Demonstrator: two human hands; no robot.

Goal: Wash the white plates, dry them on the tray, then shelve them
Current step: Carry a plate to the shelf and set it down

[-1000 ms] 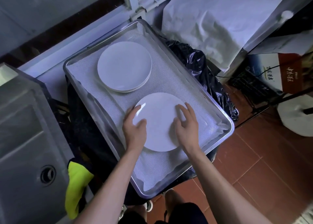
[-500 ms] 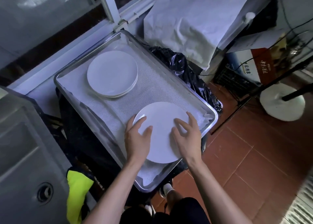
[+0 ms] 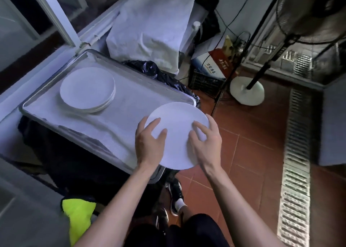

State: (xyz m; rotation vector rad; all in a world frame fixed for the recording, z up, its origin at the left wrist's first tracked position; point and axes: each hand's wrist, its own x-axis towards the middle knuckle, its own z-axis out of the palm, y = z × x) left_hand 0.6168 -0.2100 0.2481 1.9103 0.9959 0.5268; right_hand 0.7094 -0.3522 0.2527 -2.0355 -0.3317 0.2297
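At the near right corner of the cloth-lined rectangular metal tray (image 3: 46, 104), a round white plate (image 3: 177, 134) was held by both hands, partly out past the tray's edge over the red tiled floor (image 3: 252, 153). The left hand (image 3: 149, 144) and right hand (image 3: 206, 145) gripped its opposite rims, fingers spread across its upper face. A stack of round white plates (image 3: 87, 89) rested farther back on the tray. Judged stage: shelving. The next move would require a level carry; no shelf was identifiable.
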